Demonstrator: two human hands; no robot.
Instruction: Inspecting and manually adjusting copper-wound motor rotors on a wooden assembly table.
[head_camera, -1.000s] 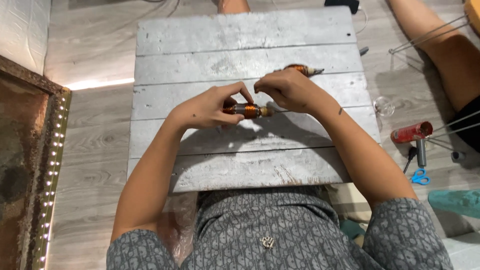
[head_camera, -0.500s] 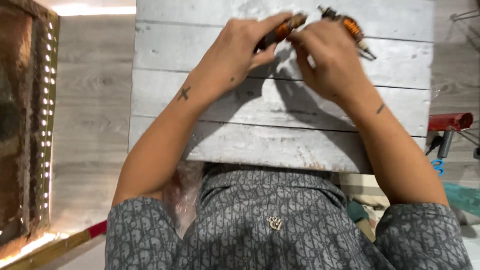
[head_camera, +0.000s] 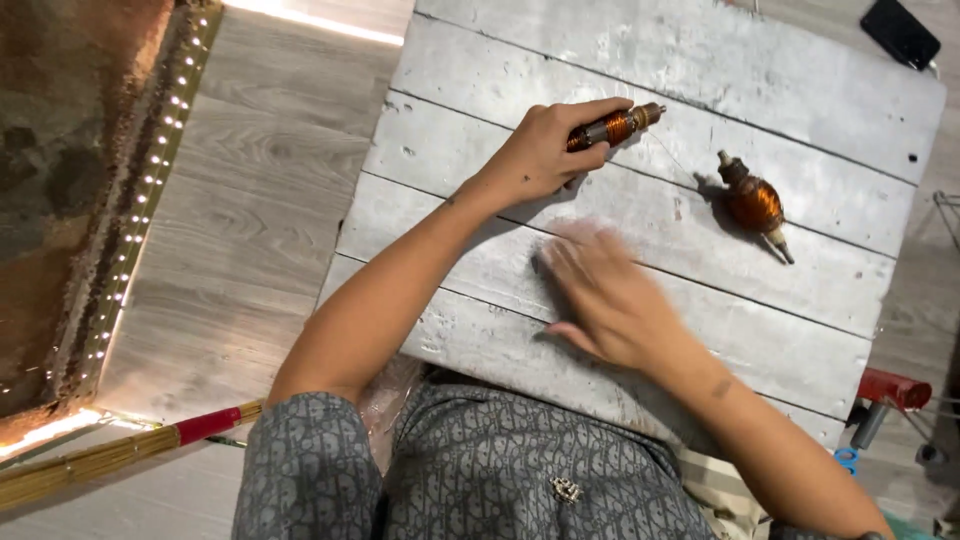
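Half a second ago both hands met on the small copper-wound motor armature with its steel shaft (head_camera: 612, 126); now only the left hand (head_camera: 545, 152) keeps it, fingers wrapped around its near end, holding it just above the weathered grey plank tabletop (head_camera: 800, 80) in the upper middle of the frame. The right hand (head_camera: 608, 296) has come away to the centre of the frame, blurred, fingers loosely spread and holding nothing, low over the planks. A second, fatter copper-wound armature (head_camera: 754, 202) lies alone on the tabletop to the right of the first, well apart from either hand. A black phone (head_camera: 900, 32) sits at the upper right corner. A red-handled tool (head_camera: 890, 392) lies at the lower right, a red-banded straw broom (head_camera: 120, 455) at the lower left.
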